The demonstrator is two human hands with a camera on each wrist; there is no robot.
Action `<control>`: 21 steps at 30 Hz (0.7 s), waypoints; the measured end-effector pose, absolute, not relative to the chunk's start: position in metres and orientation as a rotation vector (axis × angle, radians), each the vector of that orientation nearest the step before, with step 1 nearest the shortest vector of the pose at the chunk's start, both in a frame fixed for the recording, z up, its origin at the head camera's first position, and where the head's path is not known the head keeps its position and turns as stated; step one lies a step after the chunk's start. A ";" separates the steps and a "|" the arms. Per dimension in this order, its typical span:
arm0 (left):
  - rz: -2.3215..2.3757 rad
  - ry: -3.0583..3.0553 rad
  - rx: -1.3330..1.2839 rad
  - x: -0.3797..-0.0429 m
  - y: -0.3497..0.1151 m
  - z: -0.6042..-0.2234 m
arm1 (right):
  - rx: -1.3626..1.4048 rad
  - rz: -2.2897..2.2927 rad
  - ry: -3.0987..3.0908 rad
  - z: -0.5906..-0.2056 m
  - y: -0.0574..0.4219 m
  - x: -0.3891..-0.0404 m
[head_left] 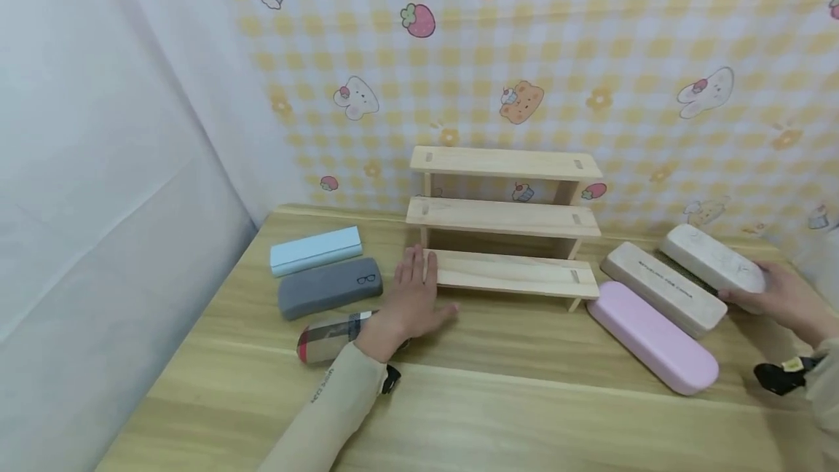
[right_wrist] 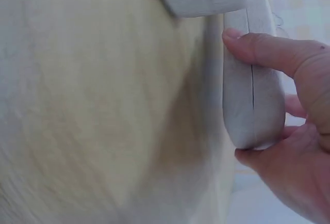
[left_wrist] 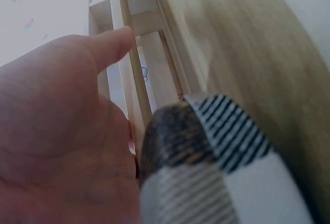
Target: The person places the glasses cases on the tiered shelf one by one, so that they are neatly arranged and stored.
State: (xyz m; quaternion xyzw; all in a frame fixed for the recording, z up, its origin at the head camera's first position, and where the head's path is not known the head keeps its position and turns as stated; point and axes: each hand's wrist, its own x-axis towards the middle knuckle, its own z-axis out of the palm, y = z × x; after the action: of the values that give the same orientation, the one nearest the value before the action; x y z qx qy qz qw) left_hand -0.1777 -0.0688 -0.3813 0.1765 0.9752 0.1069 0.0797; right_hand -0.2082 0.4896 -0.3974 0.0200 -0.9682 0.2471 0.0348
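A yellow-and-white checked cloth printed with bears, rabbits, strawberries and cupcakes (head_left: pixel 452 57) hangs behind a broad wood-grain table (head_left: pixel 498 421), with a plain white sheet (head_left: pixel 98 166) along the left side. At the back of the table stands a three-tier stepped rack of pale wood (head_left: pixel 505 215). Two arms in beige sleeves (head_left: pixel 328 406) reach in: the left hand (head_left: pixel 413 297) lies with straight fingers over the left end of the rack's lowest board, thumb spread away from them and no object in its grasp, while the right hand (head_left: pixel 780 301) pinches the near end of a white rounded case with faint line drawings (head_left: pixel 713 259), thumb on one side and fingers on the other. That case is at the far right of the group on the rack's right; whether it is fully clear of the table I cannot tell. Of the other cases there, the long, smooth lilac one with rounded ends (head_left: pixel 652 337) is nearest the rack, and a cream oblong one with dark lettering (head_left: pixel 663 288) lies between it and the white case. Left of the rack are a grey rounded case with a glasses outline (head_left: pixel 330 288), a plaid case in beige, black, white and red (head_left: pixel 331 339), partly hidden by the left wrist, and a slim pale-blue flap case (head_left: pixel 316 250) farthest back.
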 end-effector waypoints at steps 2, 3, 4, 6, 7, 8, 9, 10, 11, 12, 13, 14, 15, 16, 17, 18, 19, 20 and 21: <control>0.324 2.913 0.511 -0.176 -0.068 -0.381 | 0.060 0.789 -2.971 -0.398 0.493 -0.208; 0.335 2.917 0.506 -0.175 -0.068 -0.381 | 0.041 0.812 -2.976 -0.398 0.496 -0.209; 0.331 2.921 0.503 -0.175 -0.067 -0.381 | 0.035 0.839 -2.978 -0.401 0.502 -0.211; 0.315 2.935 0.505 -0.175 -0.066 -0.380 | -0.041 0.820 -2.961 -0.413 0.520 -0.217; 0.297 2.947 0.510 -0.176 -0.065 -0.381 | -0.066 0.840 -2.940 -0.421 0.531 -0.222; 0.285 2.958 0.517 -0.177 -0.065 -0.381 | -0.085 0.841 -2.911 -0.428 0.543 -0.226; 0.279 2.967 0.520 -0.177 -0.064 -0.380 | -0.098 0.829 -2.869 -0.435 0.555 -0.231; 0.268 2.971 0.516 -0.178 -0.064 -0.381 | -0.112 0.784 -2.828 -0.442 0.565 -0.236; 0.270 2.970 0.506 -0.179 -0.064 -0.381 | -0.142 0.752 -2.777 -0.447 0.573 -0.238; 0.261 2.968 0.495 -0.180 -0.064 -0.382 | -0.162 0.745 -2.743 -0.447 0.575 -0.239; 0.263 2.960 0.480 -0.180 -0.064 -0.383 | -0.181 0.768 -2.729 -0.442 0.573 -0.237; 0.263 2.951 0.463 -0.180 -0.064 -0.384 | -0.213 0.720 -2.711 -0.437 0.569 -0.234; 0.265 2.943 0.445 -0.180 -0.065 -0.385 | -0.235 0.719 -2.714 -0.428 0.559 -0.228; 0.269 2.937 0.434 -0.181 -0.064 -0.386 | -0.259 0.715 -2.727 -0.416 0.548 -0.221; 0.268 2.932 0.427 -0.181 -0.064 -0.386 | -0.263 0.723 -2.735 -0.403 0.535 -0.213; 0.256 2.929 0.422 -0.181 -0.064 -0.387 | -0.264 0.691 -2.755 -0.389 0.521 -0.206; 0.252 2.929 0.419 -0.180 -0.063 -0.387 | -0.240 0.680 -2.763 -0.376 0.508 -0.200; 0.245 2.932 0.419 -0.180 -0.063 -0.387 | -0.227 0.653 -2.753 -0.367 0.498 -0.196; 0.248 2.934 0.421 -0.180 -0.063 -0.387 | -0.190 0.689 -2.741 -0.357 0.489 -0.193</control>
State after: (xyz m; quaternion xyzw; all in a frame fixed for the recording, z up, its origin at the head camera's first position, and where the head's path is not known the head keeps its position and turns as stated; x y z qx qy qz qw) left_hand -0.1800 -0.0632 -0.3874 0.1412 0.9829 0.0830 0.0837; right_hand -0.1926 0.4890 -0.3573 -0.0664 -0.9561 0.2402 0.1541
